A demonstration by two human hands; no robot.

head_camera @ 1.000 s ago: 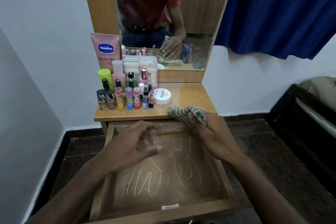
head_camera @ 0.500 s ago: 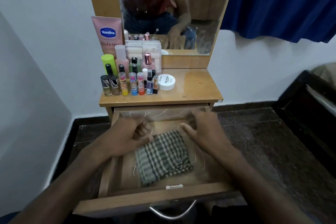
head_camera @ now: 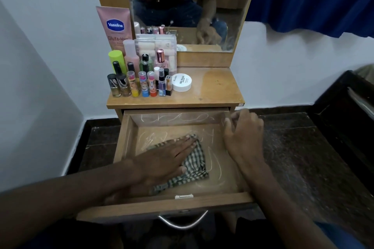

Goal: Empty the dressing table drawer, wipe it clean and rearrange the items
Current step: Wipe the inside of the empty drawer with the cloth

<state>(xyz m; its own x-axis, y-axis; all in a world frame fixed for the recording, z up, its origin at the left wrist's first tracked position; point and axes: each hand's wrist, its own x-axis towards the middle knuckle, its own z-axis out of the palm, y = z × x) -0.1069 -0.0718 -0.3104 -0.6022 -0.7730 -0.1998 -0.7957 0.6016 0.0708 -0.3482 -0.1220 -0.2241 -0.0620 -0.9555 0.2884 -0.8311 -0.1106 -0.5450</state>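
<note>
Since half a second ago, both hands changed place: left hand now flat on the cloth, right hand moved to the drawer's right wall.

Left hand (head_camera: pixel 162 159) lies with straight fingers (head_camera: pixel 187 143) pressing the checked cloth (head_camera: pixel 192 164) on the bottom of the open drawer (head_camera: pixel 125 137), near the middle; white streaks mark the wood around it. Right hand (head_camera: pixel 243 137) rests on the right wall near the back corner, fingers loosely curled over the edge, holding nothing else. Small bottles (head_camera: pixel 141 83), a white round jar (head_camera: pixel 181 82) and a pink Vaseline tube (head_camera: pixel 114 26) stand together on the left of the table (head_camera: pixel 212 87), below the mirror (head_camera: pixel 188 6).
</note>
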